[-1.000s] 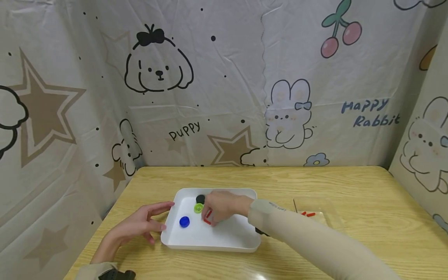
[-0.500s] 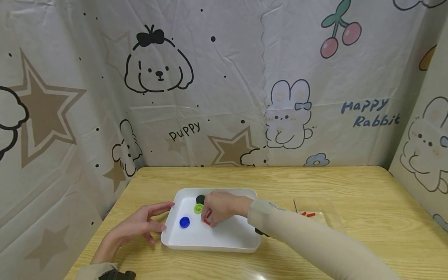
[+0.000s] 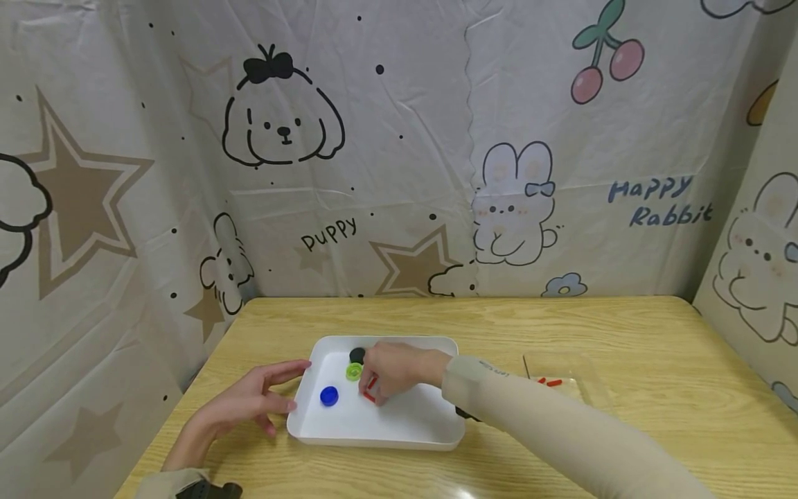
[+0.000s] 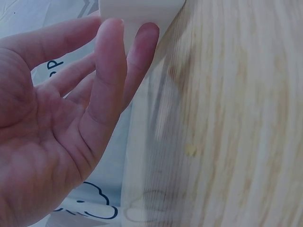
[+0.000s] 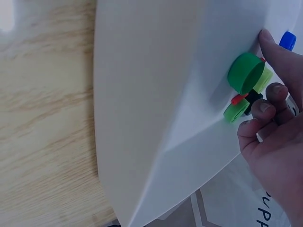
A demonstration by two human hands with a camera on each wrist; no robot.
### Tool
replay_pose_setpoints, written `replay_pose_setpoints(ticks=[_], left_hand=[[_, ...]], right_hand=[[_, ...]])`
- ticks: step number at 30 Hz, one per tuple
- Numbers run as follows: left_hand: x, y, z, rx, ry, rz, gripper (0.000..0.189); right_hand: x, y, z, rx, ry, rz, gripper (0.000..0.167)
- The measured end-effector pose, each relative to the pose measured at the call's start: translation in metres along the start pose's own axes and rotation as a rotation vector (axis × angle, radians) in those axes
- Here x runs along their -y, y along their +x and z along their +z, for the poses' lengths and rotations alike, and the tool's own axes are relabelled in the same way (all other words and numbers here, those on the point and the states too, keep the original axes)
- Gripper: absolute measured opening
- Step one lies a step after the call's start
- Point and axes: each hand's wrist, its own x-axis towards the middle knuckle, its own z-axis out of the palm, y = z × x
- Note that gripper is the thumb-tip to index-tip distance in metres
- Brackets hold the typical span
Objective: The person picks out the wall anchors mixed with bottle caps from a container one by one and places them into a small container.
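My left hand (image 3: 249, 395), fingers loosely spread, touches the left side of the white tray (image 3: 405, 423); in the left wrist view its fingertips meet the tray wall. My right hand (image 3: 395, 367) reaches down into the tray, with the other fingers curled and the thumb extended. Small red pieces (image 3: 372, 381) show between its thumb and finger; I cannot tell whether it pinches one. In the right wrist view, a dark green bottle cap (image 5: 246, 73) stands close to the fingers, a bright green cap (image 5: 236, 111) below it. The head view hides both under the hand.
Inside the tray are a blue cap (image 3: 329, 396), a lime green cap (image 3: 353, 371) and a black round cap (image 3: 357, 355). To the right, behind the right forearm, more red pieces (image 3: 553, 382) lie with a clear plastic bag (image 3: 586, 378) and a thin dark stick (image 3: 526, 366).
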Motion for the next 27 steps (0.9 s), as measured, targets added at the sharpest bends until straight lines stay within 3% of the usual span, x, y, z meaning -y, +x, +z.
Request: replay_pose_setpoints(ticks=[15,27], left_hand=[[0.000,-0.001,0.001,-0.002,0.014,0.001,0.078],[-0.001,-0.001,0.002,-0.004,0.016,0.001,0.078]], right_hand=[[-0.001,-0.011,-0.009,-0.019,0.072,-0.079,0.025],[-0.010,-0.043,-0.024,-0.050,0.092,-0.123,0.023]])
